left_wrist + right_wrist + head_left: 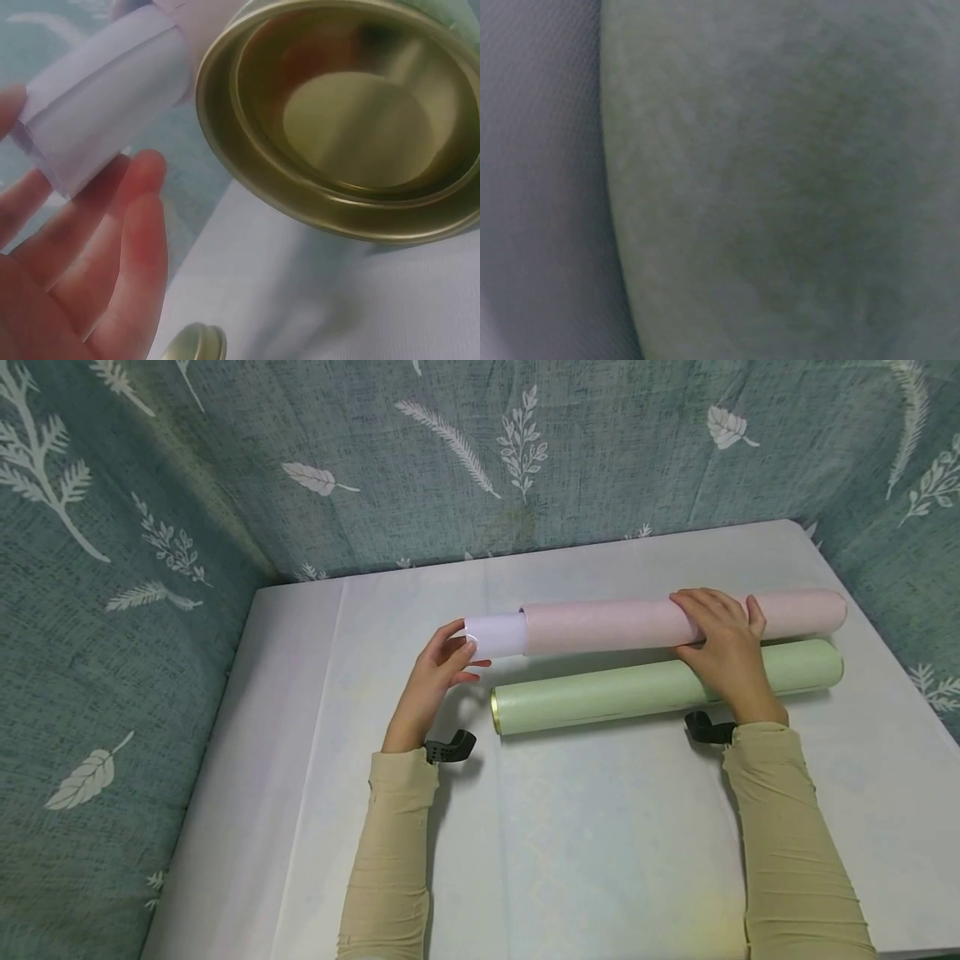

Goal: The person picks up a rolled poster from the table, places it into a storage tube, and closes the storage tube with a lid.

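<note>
A roll of white paper (497,636) sticks out of the left end of a pink cardboard tube (600,627). My left hand (437,672) pinches the roll's outer end between thumb and fingers; in the left wrist view the fingers (142,247) lie under the paper roll (112,97). Well to the right, my right hand (723,647) grips the pink tube from above. In front of it lies a green tube (600,697), below the right hand and wrist. The green tube's gold metal end (360,127) looks recessed. Up close, its green side (780,180) fills most of the right wrist view.
A white covered table (585,843) lies under both tubes. Green-blue curtains (450,460) with a white leaf print stand at the back and sides. At the lower edge of the left wrist view is a small metal-rimmed piece (196,343), mostly cut off.
</note>
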`<control>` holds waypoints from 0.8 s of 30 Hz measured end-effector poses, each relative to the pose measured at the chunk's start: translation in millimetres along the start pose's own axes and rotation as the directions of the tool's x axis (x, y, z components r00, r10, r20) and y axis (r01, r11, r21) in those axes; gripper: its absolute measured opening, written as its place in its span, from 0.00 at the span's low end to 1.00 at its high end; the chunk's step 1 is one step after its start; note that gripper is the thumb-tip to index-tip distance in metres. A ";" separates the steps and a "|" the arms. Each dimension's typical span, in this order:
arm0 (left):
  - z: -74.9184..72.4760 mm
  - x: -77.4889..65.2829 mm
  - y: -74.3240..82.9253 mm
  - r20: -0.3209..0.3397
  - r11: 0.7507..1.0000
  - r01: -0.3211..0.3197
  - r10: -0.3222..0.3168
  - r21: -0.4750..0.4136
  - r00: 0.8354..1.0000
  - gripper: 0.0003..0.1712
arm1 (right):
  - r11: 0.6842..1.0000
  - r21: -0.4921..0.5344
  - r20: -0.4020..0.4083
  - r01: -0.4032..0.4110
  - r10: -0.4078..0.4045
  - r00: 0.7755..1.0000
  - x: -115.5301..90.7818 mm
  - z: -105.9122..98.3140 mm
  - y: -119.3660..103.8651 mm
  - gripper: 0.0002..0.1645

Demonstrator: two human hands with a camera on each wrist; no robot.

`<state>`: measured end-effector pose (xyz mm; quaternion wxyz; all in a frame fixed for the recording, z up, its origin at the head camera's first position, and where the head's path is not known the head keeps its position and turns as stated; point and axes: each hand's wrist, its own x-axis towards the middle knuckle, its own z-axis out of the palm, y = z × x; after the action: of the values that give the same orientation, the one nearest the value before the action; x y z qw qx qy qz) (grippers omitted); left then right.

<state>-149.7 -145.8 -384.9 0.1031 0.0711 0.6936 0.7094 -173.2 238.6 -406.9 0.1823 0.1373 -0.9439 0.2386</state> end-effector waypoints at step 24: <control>6.7 6.4 -5.5 -0.090 1.000 -0.005 0.006 0.012 0.996 0.31 | 1.000 0.003 -0.013 0.007 -0.007 1.000 0.5 0.7 1.8 0.42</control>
<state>-154.1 -137.6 -390.5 0.0696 0.0417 0.7014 0.7081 -174.5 239.7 -408.0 0.1892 0.1391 -0.9419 0.2402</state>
